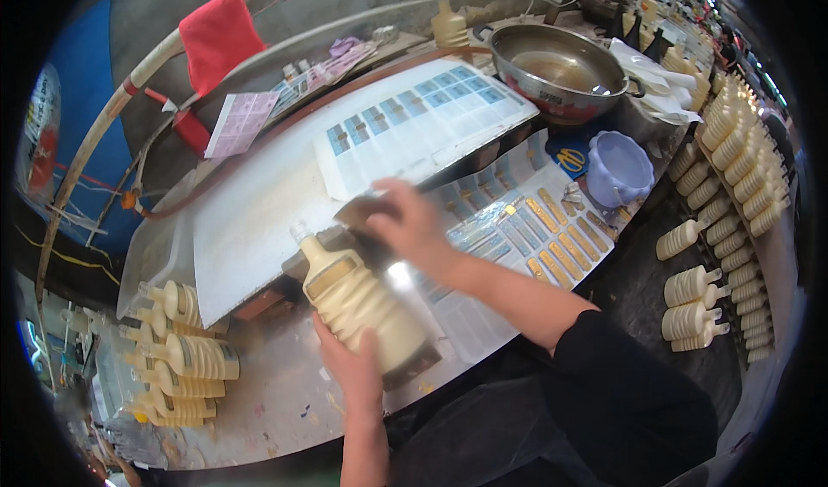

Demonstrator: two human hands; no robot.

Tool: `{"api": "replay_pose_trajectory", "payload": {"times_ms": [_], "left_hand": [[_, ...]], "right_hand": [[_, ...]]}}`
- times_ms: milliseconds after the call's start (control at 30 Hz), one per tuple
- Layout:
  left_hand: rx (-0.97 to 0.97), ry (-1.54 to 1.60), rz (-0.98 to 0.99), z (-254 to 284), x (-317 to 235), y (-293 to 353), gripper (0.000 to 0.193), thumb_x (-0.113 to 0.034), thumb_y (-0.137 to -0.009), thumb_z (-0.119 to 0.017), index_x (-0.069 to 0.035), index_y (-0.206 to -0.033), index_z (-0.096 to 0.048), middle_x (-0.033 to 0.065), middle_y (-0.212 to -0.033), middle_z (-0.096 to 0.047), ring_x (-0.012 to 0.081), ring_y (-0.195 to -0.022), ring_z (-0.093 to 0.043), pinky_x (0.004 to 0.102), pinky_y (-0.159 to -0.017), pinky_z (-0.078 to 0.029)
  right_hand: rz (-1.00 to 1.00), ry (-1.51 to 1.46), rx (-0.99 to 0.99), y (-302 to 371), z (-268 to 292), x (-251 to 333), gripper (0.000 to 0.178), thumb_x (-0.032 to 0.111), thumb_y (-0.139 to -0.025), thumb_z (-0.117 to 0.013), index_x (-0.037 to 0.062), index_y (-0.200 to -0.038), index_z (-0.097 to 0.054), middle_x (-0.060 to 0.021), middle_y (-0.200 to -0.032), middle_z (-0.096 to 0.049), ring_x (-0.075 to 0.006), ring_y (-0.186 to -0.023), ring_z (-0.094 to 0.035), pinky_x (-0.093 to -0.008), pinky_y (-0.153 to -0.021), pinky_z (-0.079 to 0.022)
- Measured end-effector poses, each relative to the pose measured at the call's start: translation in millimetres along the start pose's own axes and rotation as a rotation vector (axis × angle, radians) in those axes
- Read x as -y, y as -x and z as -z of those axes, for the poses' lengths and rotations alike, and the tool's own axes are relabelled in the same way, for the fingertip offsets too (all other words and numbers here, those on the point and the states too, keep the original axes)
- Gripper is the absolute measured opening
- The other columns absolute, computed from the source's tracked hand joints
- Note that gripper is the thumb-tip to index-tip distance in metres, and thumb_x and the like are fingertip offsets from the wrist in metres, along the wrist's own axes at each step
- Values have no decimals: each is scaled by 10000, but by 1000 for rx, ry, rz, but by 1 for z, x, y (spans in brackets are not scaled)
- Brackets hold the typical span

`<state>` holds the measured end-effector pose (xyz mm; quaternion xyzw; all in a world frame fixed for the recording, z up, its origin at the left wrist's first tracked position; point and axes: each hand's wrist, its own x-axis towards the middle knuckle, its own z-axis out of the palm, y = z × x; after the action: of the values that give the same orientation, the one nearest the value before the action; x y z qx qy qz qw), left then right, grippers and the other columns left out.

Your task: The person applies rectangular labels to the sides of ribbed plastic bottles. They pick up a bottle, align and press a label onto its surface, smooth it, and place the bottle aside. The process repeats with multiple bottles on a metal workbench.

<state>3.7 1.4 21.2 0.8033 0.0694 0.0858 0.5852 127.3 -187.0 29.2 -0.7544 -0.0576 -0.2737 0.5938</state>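
A cream bottle [362,310] with spiral ridges, a clear neck tip and a gold band on its shoulder lies tilted in front of me, its neck pointing away. My left hand [352,358] grips its lower left side, thumb and fingers around the body. Just beyond the bottle's shoulder, my right hand [410,224] pinches a thin, flat brownish piece [360,211]; motion blurs it, so its kind is unclear. Right of the bottle lies a sheet of gold and silver label strips [552,228]. Farther off, a sheet of blue labels [414,107] rests on a white board [250,219].
Several similar bottles [194,358] are stacked at the left, and many more [746,159] stand in rows at the right. A metal basin [561,69], lilac tub [619,169] and yellow-handled scissors [571,161] are at the back right. A red cloth [220,38] hangs from a pole.
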Motion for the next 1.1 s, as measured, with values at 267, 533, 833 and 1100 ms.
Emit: {"api": "replay_pose_trajectory", "payload": {"times_ms": [267,533,833,1100], "left_hand": [[0,75,65,2,6,19,903,-99,-830,-700,32,-1595,-238,253,-1481,-461,351,-1351,-502,427,-1144,-400],[-8,46,77,-2,3,14,924,-56,-798,-663,29,-1603,-218,247,-1518,-421,348,-1385,-466,432,-1172,-365],[17,45,58,2,8,14,942,-113,-768,-668,53,-1586,-233,248,-1508,-426,351,-1389,-456,438,-1178,-345],[26,44,16,2,10,13,916,-121,-777,-671,40,-1582,-263,257,-1500,-435,361,-1391,-457,438,-1175,-347]], "right_hand": [[-532,-311,75,-64,117,-43,173,133,-926,-606,40,-1019,-720,-23,-949,-685,-145,-949,-639,-294,-798,-519],[103,860,163,-119,113,-53,223,223,-926,-628,51,-991,-755,-176,-997,-738,-311,-976,-708,-416,-815,-554],[-194,1224,521,-204,72,-81,311,99,-909,-574,37,-1190,-691,-171,-1189,-708,-385,-1058,-686,-469,-908,-546],[163,1167,467,-96,118,-36,274,40,-876,-569,10,-1125,-680,-165,-1185,-716,-397,-919,-712,-491,-806,-565]]}}
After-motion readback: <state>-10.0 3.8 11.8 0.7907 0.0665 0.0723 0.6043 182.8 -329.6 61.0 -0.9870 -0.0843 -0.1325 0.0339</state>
